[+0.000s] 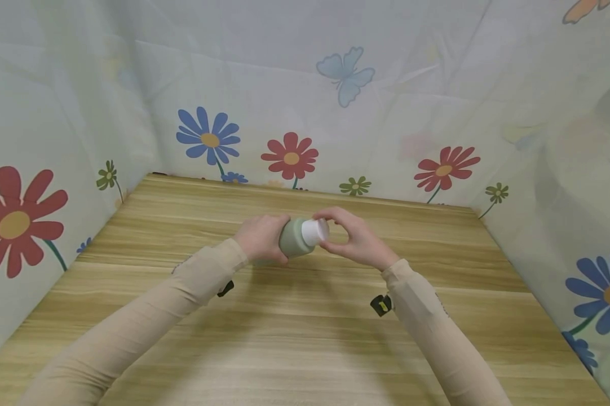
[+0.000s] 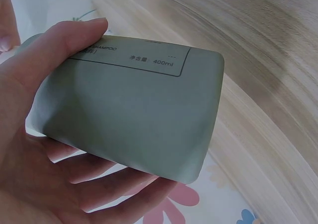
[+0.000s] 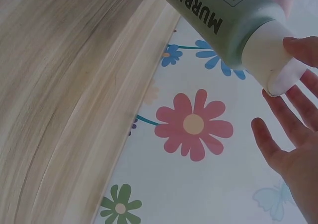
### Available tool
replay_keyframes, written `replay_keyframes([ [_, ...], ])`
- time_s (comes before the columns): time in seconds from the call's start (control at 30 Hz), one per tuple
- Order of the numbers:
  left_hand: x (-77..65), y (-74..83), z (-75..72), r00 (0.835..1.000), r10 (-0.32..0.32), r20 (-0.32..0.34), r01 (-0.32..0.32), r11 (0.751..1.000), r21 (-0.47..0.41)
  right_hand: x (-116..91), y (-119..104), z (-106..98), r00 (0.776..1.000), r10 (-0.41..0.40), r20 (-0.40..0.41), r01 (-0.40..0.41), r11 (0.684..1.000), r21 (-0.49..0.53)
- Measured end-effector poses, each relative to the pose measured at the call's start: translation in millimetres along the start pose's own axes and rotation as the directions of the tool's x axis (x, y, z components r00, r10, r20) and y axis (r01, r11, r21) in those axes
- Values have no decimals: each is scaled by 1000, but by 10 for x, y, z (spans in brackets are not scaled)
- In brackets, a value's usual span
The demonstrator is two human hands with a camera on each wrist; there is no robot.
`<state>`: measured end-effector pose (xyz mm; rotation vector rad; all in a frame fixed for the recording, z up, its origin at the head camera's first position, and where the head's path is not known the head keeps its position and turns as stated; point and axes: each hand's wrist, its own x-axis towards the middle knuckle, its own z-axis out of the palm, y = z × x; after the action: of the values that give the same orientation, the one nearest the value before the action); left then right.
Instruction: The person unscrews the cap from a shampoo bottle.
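A sage-green shampoo bottle (image 1: 293, 239) with a white cap (image 1: 313, 232) is held tilted above the wooden table, its cap toward the right. My left hand (image 1: 263, 238) grips the bottle's body; in the left wrist view the thumb lies over the printed side and the fingers pass underneath. At the other end, my right hand (image 1: 358, 239) pinches the cap between thumb and fingers. Dark "MURRAY" lettering runs along the bottle in the right wrist view, where the cap's end face looks paler than its side.
The wood-grain tabletop (image 1: 295, 338) lies beneath both arms. White fabric walls (image 1: 264, 73) printed with flowers and butterflies rise at the back and on both sides. A small dark device (image 1: 381, 305) hangs below the right wrist.
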<state>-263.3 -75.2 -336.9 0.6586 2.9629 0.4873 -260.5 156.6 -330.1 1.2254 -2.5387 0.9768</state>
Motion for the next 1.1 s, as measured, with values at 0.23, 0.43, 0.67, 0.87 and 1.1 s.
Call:
replay_keyframes([
  [0.23,3,-1,20,1000,3,-5,-3,1000,0,-10,0,-6,998,51,36,-52,998,25],
  [0.43,-8,-13,51,1000,14,-8,-14,1000,5,-27,-8,2,987,153,52,-155,986,53],
  [0.67,-15,-25,51,1000,24,-16,-24,1000,8,-13,-3,-2,982,180,47,-183,981,57],
  [0.87,-15,-32,58,1000,25,-14,-25,1000,4,-11,7,8,985,162,52,-165,985,48],
  [1.1,-15,-45,67,999,27,-17,-27,1000,-2,-3,-2,5,989,128,69,-130,991,23],
])
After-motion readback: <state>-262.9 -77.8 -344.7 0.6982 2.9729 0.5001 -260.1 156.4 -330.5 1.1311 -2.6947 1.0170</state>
